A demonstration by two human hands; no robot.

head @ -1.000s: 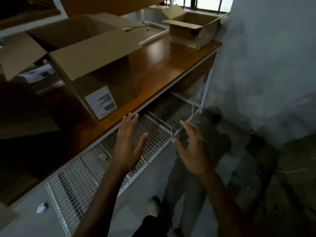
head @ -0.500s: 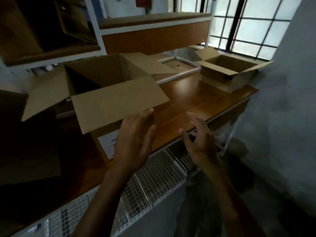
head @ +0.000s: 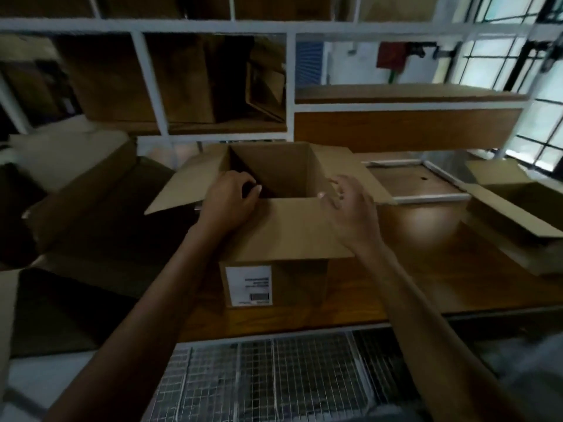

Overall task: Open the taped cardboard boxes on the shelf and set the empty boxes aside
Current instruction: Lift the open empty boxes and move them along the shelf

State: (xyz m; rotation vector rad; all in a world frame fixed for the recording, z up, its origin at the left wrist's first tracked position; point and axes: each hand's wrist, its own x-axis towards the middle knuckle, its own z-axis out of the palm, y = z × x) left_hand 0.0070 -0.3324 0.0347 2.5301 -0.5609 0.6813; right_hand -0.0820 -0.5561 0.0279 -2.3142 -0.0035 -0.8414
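Observation:
An open cardboard box stands in the middle of the wooden shelf, all flaps folded outward and a white label on its front wall. What lies inside is dark and cannot be made out. My left hand curls its fingers over the rim at the near left corner of the opening. My right hand grips the rim at the near right corner, thumb on the front flap.
A second open box sits at the shelf's right end by the window. Dark cardboard boxes crowd the left. A white-framed panel lies behind. Upper compartments hold folded cardboard; wire mesh baskets hang below.
Both hands rose from below the shelf edge to the box and closed on its rim corners. My view lifted from the floor to face the shelf.

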